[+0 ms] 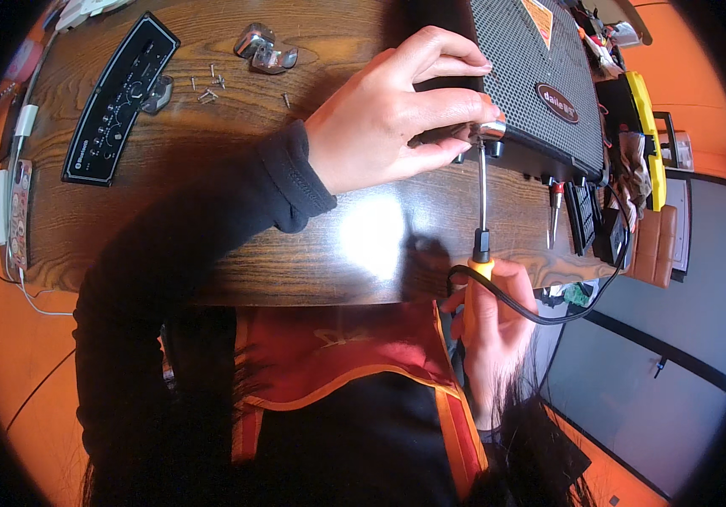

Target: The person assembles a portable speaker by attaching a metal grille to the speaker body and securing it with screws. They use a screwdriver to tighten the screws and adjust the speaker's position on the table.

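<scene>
A black speaker box (511, 51) with a mesh grille lies at the far right of the wooden table. At its near left corner is a shiny metal corner protector (492, 128), gripped by the fingertips of my left hand (397, 110). My right hand (491, 325) is closed around the yellow handle of a screwdriver (483, 211). Its shaft points away from me, and the tip reaches the corner protector; the fingers partly hide the exact contact. A black cable loops across the right hand.
Loose corner protectors (275, 59) and several screws (208, 89) lie on the table (295, 262). A black control panel (118, 101) with knobs lies at left, near a phone (19, 211). Right of the speaker are a red-handled screwdriver (556, 203) and a yellow-edged case (649, 139).
</scene>
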Motion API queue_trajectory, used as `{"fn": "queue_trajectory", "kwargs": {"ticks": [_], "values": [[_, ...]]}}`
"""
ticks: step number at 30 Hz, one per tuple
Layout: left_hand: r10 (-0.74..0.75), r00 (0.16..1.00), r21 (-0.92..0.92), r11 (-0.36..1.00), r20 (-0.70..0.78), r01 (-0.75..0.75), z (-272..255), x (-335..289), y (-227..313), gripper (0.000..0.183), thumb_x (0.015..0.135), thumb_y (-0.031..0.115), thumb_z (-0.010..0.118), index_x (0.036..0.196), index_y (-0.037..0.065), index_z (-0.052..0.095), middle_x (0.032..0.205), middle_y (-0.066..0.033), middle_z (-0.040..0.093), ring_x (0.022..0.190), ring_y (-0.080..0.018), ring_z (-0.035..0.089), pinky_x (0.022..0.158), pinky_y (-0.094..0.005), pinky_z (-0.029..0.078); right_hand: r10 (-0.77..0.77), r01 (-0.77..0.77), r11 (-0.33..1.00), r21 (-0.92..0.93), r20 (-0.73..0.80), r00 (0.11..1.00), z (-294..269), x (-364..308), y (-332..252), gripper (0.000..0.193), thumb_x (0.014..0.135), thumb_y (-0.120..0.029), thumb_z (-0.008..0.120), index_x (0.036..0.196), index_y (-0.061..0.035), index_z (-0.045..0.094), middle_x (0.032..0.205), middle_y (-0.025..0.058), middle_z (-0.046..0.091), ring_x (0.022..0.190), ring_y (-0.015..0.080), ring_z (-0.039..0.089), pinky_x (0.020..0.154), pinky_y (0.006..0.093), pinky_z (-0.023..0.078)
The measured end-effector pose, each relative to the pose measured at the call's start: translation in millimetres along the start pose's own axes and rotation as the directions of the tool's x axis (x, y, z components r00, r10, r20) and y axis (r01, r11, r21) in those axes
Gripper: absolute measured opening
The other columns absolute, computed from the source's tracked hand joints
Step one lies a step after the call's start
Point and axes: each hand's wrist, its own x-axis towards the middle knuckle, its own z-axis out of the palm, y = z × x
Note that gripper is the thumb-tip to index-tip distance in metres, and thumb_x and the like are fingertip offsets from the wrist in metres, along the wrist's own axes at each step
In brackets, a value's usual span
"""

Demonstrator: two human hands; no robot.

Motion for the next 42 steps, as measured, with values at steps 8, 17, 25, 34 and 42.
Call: {"fn": "queue_trajectory", "kwargs": {"ticks": [8,17,25,34,42], "values": [[-0.019,0.999,-0.015,1.0,0.028,0.02,0,0,1,0.031,0.068,-0.002,0.069,0.098,0.006,0.063,0.117,-0.0124,0.043,0.109,-0.0256,0.054,0.086,-0.0324,0.05,0.316,-0.546,0.468,0.695,0.446,0.837,-18,7,4,0.042,0.094,-0.033,0.044,0.111,0.0057,0.05,0.062,0.0054,0.05,0.037,0.0077,0.037,0.029,0.0189,0.026],[-0.013,1.0,0.037,0.999,0.019,0.013,0,0,0,0.027,0.07,0.005,0.069,0.095,0.01,0.063,0.111,-0.01,0.047,0.101,-0.0237,0.056,0.084,-0.0338,0.049,0.204,-0.436,0.557,0.707,0.392,0.897,-16,9,8,0.029,0.094,-0.021,0.044,0.111,0.002,0.046,0.079,0.013,0.051,0.046,0.0108,0.044,0.029,0.0181,0.03],[-0.024,1.0,0.012,1.0,0.002,0.024,1,0,1,0.027,0.07,0.004,0.069,0.096,0.011,0.063,0.111,-0.0102,0.047,0.101,-0.024,0.057,0.084,-0.0334,0.048,0.294,-0.561,0.003,0.828,0.535,0.792,-13,8,4,0.032,0.094,-0.024,0.043,0.108,0.0039,0.047,0.074,0.0114,0.048,0.043,0.0102,0.038,0.029,0.0184,0.027],[-0.022,1.0,0.021,1.0,0.01,0.022,1,0,1,0.027,0.07,0.004,0.068,0.096,0.01,0.063,0.111,-0.0104,0.047,0.104,-0.0245,0.055,0.086,-0.0331,0.048,0.168,-0.59,-0.167,0.79,0.613,0.772,-10,10,5,0.03,0.096,-0.022,0.042,0.107,0.0054,0.043,0.073,0.0104,0.044,0.043,0.008,0.038,0.03,0.0168,0.031],[-0.043,0.999,0.183,0.982,-0.009,0.044,-20,16,18,0.038,0.069,0.002,0.071,0.104,0.006,0.058,0.117,-0.0115,0.047,0.109,-0.0238,0.053,0.087,-0.0314,0.046,-0.049,-0.643,-0.395,0.656,0.684,0.727,-3,14,17,0.03,0.097,-0.023,0.04,0.103,0.0065,0.042,0.076,0.0091,0.042,0.049,0.0071,0.041,0.035,0.0166,0.039]]}}
